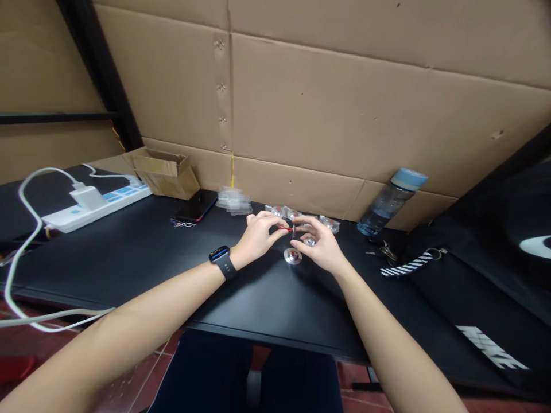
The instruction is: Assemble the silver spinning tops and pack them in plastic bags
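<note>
My left hand, with a black watch on its wrist, pinches a small red piece between thumb and fingers. Facing it, my right hand grips a thin shiny metal disc by its edges, turned nearly edge-on. The red piece meets the disc's face or lies very close to it. Just below my hands a silver disc with a red centre lies flat on the black table. A second silver disc shows partly under my right fingers. Behind them are several clear-wrapped discs, partly hidden.
Clear plastic bags lie beside a dark phone and an open cardboard box. A white power strip with cables stands left. To the right are a water bottle, keys with a striped strap and a black bag.
</note>
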Tool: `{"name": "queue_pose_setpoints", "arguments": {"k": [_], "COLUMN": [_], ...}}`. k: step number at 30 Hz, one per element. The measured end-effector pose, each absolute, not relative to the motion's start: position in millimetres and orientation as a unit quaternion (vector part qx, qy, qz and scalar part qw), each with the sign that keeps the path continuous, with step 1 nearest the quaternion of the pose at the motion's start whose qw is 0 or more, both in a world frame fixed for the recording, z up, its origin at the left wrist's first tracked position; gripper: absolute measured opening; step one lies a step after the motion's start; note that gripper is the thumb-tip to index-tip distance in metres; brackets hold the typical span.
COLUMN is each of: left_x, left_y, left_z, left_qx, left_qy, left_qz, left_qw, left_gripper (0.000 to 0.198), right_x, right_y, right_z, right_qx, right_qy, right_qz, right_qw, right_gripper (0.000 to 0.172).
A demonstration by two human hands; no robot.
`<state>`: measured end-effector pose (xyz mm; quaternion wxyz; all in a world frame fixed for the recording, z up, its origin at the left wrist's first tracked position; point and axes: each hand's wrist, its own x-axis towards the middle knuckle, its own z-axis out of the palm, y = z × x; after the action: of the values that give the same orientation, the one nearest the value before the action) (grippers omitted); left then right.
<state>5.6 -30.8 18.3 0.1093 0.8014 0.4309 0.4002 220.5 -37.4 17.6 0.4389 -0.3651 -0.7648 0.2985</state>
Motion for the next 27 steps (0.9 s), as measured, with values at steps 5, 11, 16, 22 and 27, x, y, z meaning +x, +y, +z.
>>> {"name": "queue_pose_setpoints", "arguments": {"k": [5, 11, 16, 22, 27], "left_x": [8.8, 10.1, 11.3, 12.3, 12.9], "left_y": [-36.4, -38.2, -38.8, -41.8, -42.2], "left_z": [19.5, 16.8, 15.1, 16.4, 15.9], "left_qx": [0.801, 0.799, 0.795, 0.801, 0.802], "left_qy": [0.433, 0.433, 0.445, 0.443, 0.451], "left_qz": [0.399, 0.407, 0.405, 0.403, 0.391], "left_qw": [0.106, 0.093, 0.072, -0.012, -0.025], "left_gripper": [0.014, 0.014, 0.015, 0.013, 0.013], "right_x": [214.6, 210.7, 207.7, 205.9, 205.5], "right_y": [-40.7, -41.9, -42.6, -46.3, -46.5], "right_z": [16.9, 15.8, 13.9, 18.7, 19.6], "right_qx": [-0.352, -0.359, -0.347, -0.376, -0.377], "right_qy": [-0.762, -0.739, -0.734, -0.762, -0.772], "right_qz": [0.303, 0.313, 0.337, 0.229, 0.204], "right_qw": [0.452, 0.477, 0.476, 0.475, 0.469], "right_gripper": [0.051, 0.049, 0.046, 0.031, 0.031]}}
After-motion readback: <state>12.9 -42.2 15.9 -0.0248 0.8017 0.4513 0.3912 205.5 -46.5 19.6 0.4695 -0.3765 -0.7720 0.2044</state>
